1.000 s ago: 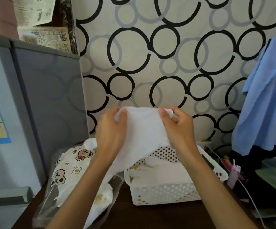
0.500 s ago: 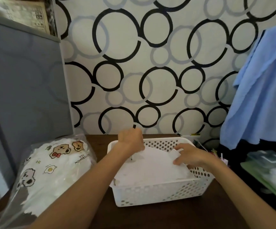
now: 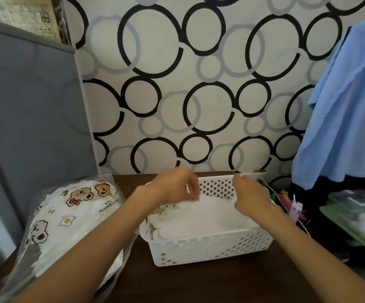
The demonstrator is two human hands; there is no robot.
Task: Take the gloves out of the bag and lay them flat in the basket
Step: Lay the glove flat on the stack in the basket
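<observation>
1. Your left hand (image 3: 172, 188) hangs over the far left part of the basket (image 3: 210, 246); its fingers are curled downward, but they are blurred, so whether they pinch the white material under them cannot be told.
2. Your right hand (image 3: 250, 196) sits at the far right of the basket, back of the hand toward you, fingers bent down onto the white gloves (image 3: 201, 219). Whether it grips them or only presses on them cannot be told.
3. Those gloves lie as a pale, fairly flat layer inside the white perforated basket, filling most of it up to near the rim.
4. Your basket stands on the dark brown table (image 3: 199, 283), its far wall showing rows of round holes between your two hands.
5. Left of the basket, just beside it, lies the clear plastic bag (image 3: 68, 217), printed with cartoon bears, a fried egg and the words "AFTERNOON TEA". White material fills it. Your left forearm crosses over its near right edge.
6. Behind the table you have wallpaper (image 3: 199, 84) with black and grey rings.
7. A grey cabinet (image 3: 30, 119) stands at the left, and a blue cloth (image 3: 345, 119) hangs at the right.
8. Below the blue cloth, at the right edge, a green tray (image 3: 338, 219) holds pale blurred items.
</observation>
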